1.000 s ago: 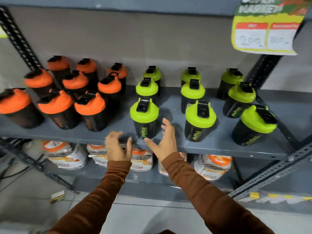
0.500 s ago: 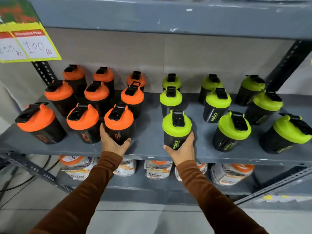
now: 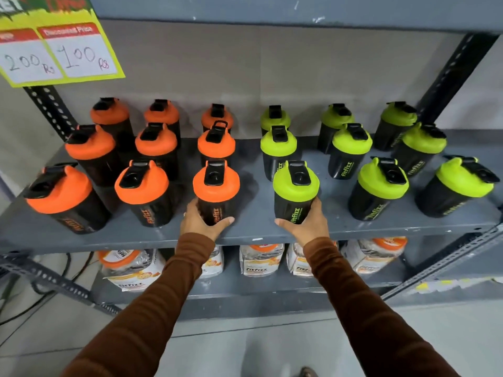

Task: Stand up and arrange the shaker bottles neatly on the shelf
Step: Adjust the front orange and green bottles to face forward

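Black shaker bottles stand upright on a grey metal shelf (image 3: 250,229), several with orange lids on the left, several with green lids on the right, in rows running front to back. My left hand (image 3: 200,223) wraps the base of the front orange-lidded bottle (image 3: 216,193) nearest the middle. My right hand (image 3: 306,223) grips the base of the front green-lidded bottle (image 3: 295,194) beside it. Both bottles rest on the shelf near its front edge, a gap between them.
A yellow price sign (image 3: 54,47) hangs at the upper left. Perforated dark uprights (image 3: 451,77) frame the shelf. Below, a lower shelf holds bagged Fitfizz packs (image 3: 261,259). Cables (image 3: 40,295) trail on the floor at the left.
A second ago both hands hovered open before the shelf edge. They then closed on the front orange and front green bottles, and the orange one now stands farther from its left neighbour.
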